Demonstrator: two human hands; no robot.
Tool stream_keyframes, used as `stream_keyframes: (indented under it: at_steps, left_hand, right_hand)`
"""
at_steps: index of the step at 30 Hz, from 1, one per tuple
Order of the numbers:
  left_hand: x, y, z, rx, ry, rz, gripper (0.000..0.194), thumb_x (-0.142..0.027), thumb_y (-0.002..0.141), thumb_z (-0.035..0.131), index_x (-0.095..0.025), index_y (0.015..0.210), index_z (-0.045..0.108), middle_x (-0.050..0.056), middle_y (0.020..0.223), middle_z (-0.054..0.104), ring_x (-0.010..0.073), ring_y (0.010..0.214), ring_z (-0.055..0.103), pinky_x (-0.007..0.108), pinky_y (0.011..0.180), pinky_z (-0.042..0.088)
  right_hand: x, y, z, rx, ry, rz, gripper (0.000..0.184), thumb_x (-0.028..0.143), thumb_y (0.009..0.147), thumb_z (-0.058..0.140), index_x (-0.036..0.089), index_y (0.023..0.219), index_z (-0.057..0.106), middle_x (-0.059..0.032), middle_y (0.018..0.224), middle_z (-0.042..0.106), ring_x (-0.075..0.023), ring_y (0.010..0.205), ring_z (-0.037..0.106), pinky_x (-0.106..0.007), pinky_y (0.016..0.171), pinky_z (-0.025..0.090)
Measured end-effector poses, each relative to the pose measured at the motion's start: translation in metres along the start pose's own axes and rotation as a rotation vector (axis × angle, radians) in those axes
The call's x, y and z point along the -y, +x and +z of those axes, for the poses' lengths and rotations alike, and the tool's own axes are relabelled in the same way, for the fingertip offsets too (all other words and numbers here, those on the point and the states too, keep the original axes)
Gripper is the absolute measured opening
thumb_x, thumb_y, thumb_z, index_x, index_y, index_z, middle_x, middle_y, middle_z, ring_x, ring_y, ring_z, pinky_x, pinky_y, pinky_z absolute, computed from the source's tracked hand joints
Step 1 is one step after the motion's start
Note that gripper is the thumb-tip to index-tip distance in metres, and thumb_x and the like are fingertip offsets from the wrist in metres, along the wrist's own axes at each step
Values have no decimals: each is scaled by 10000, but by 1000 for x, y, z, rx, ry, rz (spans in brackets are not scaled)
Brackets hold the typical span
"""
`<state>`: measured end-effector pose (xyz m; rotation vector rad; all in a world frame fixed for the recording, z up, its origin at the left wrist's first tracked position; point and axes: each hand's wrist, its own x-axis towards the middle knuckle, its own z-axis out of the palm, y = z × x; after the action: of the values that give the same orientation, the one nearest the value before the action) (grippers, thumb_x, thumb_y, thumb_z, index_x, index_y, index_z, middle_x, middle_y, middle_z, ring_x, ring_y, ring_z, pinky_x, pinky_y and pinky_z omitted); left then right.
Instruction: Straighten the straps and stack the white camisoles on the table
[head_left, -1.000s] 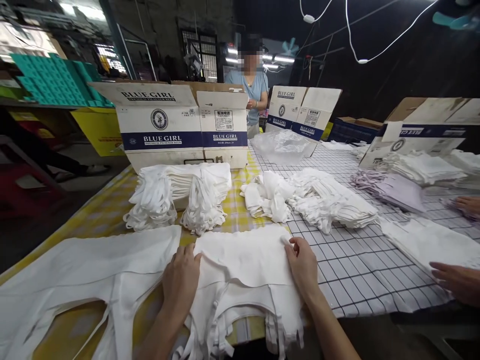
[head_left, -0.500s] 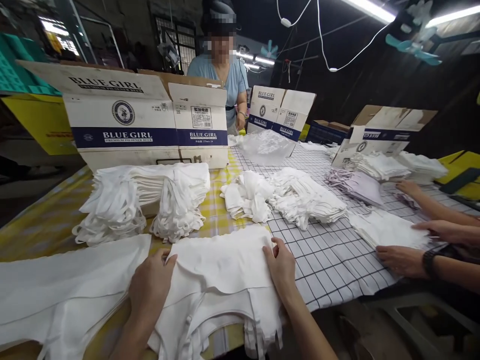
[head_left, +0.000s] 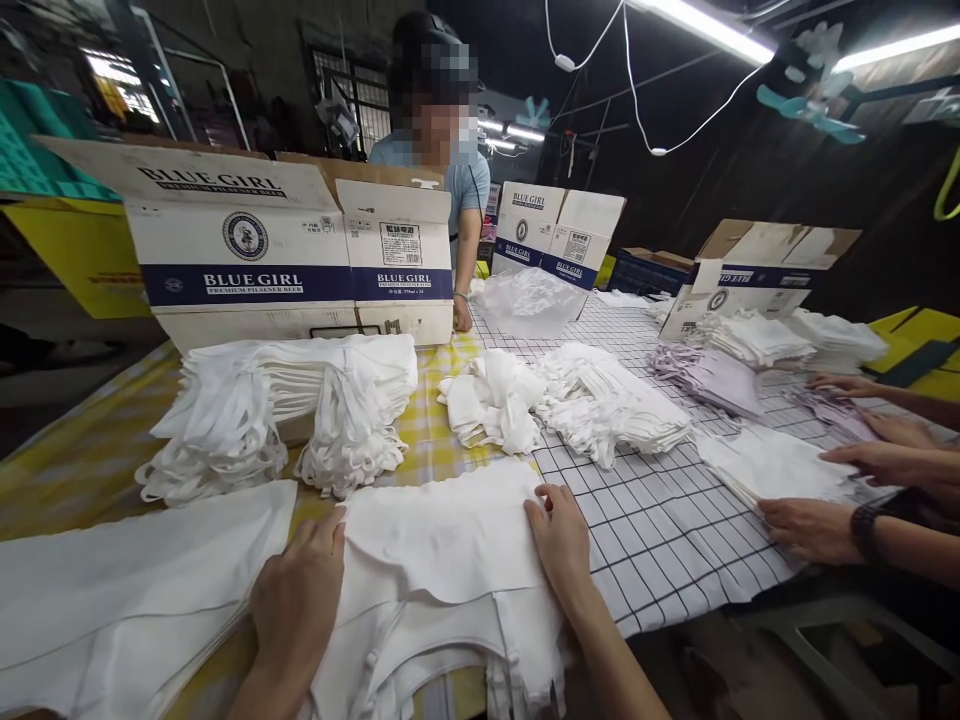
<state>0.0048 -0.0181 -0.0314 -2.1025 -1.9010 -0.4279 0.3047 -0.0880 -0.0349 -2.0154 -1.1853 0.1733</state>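
Garments, white with straps, lie in a flat stack at the near middle, between the person's two bare hands, their straps and curved openings toward the near edge. The left hand touches the stack's left side, fingers together and slightly bent, near its far left corner. The right hand rests along the right side, thumb at the edge and fingers curled by the far right corner. Whether either hand pinches the layers or only presses against them, I cannot tell.

Just beside the left hand, a broader white stack runs off to the left. Beyond it, a thick white bundle sits on a yellow checked cloth, loops of strap hanging down its near side. A large printed carton stands behind that bundle.

To the right of the bundle, a crumpled white piece lies beside a folded white pile, which rests on a white grid-patterned cloth. Farther back is a clear plastic bag.

On the right, co-workers' hands reach over another white stack and lilac fabric. On the far side, a person in a light blue top leans behind the carton.
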Motion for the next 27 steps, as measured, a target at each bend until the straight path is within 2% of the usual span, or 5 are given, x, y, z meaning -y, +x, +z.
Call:
stream_keyframes:
  at_steps: [4, 11, 16, 20, 27]
  left_hand:
    - [1, 1, 2, 0, -7, 3, 360, -343, 928, 308, -178, 1099, 578, 47, 928, 640, 173, 672, 582, 297, 646, 383]
    - [3, 8, 5, 38, -17, -8, 345, -368, 917, 310, -177, 944, 596, 61, 859, 590, 191, 761, 557, 294, 679, 380]
    - [2, 10, 1, -61, -11, 10, 323, -342, 907, 326, -170, 910, 600, 88, 908, 597, 237, 881, 537, 324, 751, 379]
    - [4, 9, 2, -52, -87, 53, 303, -282, 909, 325, -169, 1017, 584, 84, 968, 626, 220, 890, 560, 316, 746, 371]
    - [8, 8, -1, -62, -297, 19, 282, -293, 895, 363, -196, 1009, 602, 52, 949, 652, 189, 858, 597, 288, 758, 392]
  right_hand:
    - [-4, 8, 1, 36, 9, 91, 223, 400, 799, 465, 211, 874, 557, -8, 738, 574, -178, 661, 543, -275, 598, 397]
    - [-6, 21, 7, 49, 114, 69, 118, 312, 701, 531, 207, 657, 505, 41, 584, 460, -139, 546, 447, -237, 510, 329]
    - [-3, 19, 5, 39, 129, -33, 162, 325, 772, 498, 207, 754, 609, 6, 668, 527, -154, 584, 484, -262, 558, 375]
    - [-1, 12, 4, -17, 38, -115, 255, 341, 844, 444, 225, 852, 670, -40, 794, 564, -188, 703, 540, -298, 650, 408]
    - [0, 4, 1, -116, 111, -168, 165, 318, 853, 464, 198, 794, 563, -31, 830, 558, -165, 728, 508, -285, 682, 405]
